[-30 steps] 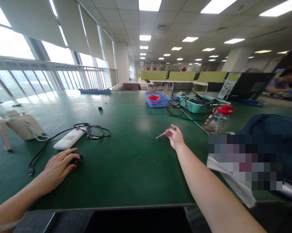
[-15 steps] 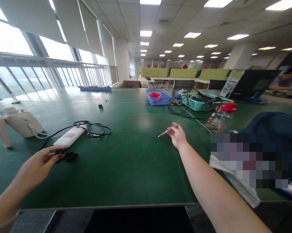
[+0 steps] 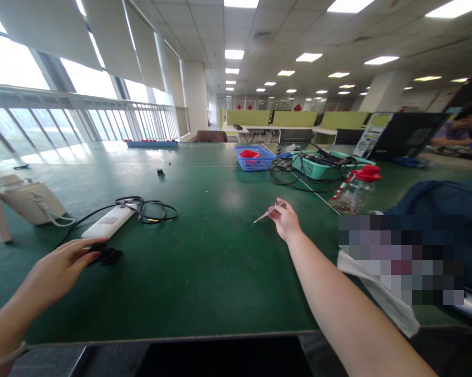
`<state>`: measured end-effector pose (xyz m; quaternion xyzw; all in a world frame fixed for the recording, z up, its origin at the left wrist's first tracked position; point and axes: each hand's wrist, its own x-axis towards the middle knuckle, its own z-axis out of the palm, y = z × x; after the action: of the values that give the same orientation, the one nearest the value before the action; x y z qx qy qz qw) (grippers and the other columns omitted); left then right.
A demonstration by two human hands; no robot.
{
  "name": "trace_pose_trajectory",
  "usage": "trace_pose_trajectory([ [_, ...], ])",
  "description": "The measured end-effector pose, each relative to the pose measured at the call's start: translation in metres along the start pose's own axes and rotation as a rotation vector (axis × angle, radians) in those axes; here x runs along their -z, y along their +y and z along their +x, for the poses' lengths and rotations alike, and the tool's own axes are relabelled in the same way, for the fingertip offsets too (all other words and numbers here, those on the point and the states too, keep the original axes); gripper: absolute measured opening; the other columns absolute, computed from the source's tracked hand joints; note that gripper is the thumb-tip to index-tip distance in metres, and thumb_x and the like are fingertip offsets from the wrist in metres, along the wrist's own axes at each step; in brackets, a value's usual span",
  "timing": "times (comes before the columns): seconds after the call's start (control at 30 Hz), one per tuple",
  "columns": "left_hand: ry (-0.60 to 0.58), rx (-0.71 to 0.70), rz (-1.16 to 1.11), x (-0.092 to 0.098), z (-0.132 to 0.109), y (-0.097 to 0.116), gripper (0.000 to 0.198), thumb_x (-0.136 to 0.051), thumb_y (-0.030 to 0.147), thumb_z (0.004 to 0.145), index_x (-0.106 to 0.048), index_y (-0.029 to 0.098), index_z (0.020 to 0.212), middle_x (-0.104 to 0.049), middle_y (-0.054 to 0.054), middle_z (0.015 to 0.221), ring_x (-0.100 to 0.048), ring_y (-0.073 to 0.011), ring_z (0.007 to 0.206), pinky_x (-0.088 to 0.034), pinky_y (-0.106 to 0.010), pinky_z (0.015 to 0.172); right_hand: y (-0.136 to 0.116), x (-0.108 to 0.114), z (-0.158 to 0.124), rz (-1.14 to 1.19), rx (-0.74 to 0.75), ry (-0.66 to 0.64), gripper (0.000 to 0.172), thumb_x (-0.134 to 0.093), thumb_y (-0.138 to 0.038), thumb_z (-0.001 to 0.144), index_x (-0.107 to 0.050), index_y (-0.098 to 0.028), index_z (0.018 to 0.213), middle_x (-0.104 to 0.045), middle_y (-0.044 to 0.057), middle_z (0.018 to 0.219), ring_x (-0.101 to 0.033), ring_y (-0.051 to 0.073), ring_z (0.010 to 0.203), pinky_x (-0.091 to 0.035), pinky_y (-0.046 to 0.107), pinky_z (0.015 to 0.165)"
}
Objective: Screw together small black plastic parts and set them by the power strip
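Note:
My left hand point(image 3: 61, 267) is closed, thumb and fingers pinching a small black object point(image 3: 109, 256) just over the table's near left part; its kind is unclear. Close beyond that hand lies a white power strip point(image 3: 109, 221) with a looped black cable point(image 3: 157, 210). Farther to the right, my right hand point(image 3: 286, 220) grips a small screwdriver point(image 3: 264, 215) by its clear handle, the thin shaft pointing left and slightly down. The fingers partly hide the handle.
The green table point(image 3: 204, 283) carries a beige bag-like container point(image 3: 34, 201) at left, a blue basket point(image 3: 255, 158), a teal basket point(image 3: 318, 166) with cables, a red-lidded bottle point(image 3: 356, 191) and a dark blue bag point(image 3: 436, 201) at right. A person point(image 3: 451, 133) sits far right.
The view has shifted slightly, so most things sit a little farther left. Both hands keep their grips, with no clear movement of either over the table.

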<state>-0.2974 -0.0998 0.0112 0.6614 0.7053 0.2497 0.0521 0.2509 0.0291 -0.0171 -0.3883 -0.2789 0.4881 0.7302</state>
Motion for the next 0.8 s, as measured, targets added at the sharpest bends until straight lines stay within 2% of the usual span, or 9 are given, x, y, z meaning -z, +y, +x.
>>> trace_pose_trajectory([
  [0.23,-0.014,0.082,-0.224,0.002,0.004,0.001,0.067,-0.064,0.063,0.061,-0.063,0.020,0.113,-0.073,-0.008,0.106,-0.071,-0.0268,0.093,-0.056,-0.038,0.089,0.000,0.000,0.001,0.006,0.000,0.013,0.027,-0.061,-0.008,0.074,-0.056,-0.023,0.096,-0.061,-0.005,0.063,-0.064,0.012,0.059,-0.054,0.025,0.059],
  [0.5,-0.003,0.192,-0.443,-0.004,0.006,0.016,0.077,-0.067,0.072,0.053,-0.062,0.019,0.108,-0.075,-0.011,0.101,-0.070,-0.0290,0.100,-0.053,-0.044,0.096,0.001,0.000,0.001,0.011,0.001,0.015,0.027,-0.062,-0.008,0.074,-0.056,-0.024,0.095,-0.061,-0.005,0.066,-0.064,0.012,0.059,-0.054,0.025,0.059],
  [0.63,0.035,0.160,-0.506,-0.008,0.012,0.013,0.075,-0.069,0.076,0.046,-0.063,0.020,0.097,-0.070,-0.014,0.117,-0.067,-0.0301,0.108,-0.052,-0.044,0.098,0.000,0.000,0.000,0.008,0.003,0.010,0.026,-0.061,-0.008,0.075,-0.056,-0.024,0.095,-0.061,-0.005,0.064,-0.064,0.012,0.060,-0.054,0.025,0.059],
  [0.8,-0.055,0.056,-0.465,-0.011,0.020,-0.008,0.087,-0.069,0.074,0.053,-0.056,0.018,0.119,-0.068,-0.014,0.120,-0.065,-0.0289,0.112,-0.052,-0.045,0.099,0.000,0.000,0.000,0.002,-0.004,0.010,0.027,-0.062,-0.009,0.073,-0.056,-0.024,0.096,-0.061,-0.005,0.065,-0.064,0.011,0.060,-0.055,0.025,0.060],
])
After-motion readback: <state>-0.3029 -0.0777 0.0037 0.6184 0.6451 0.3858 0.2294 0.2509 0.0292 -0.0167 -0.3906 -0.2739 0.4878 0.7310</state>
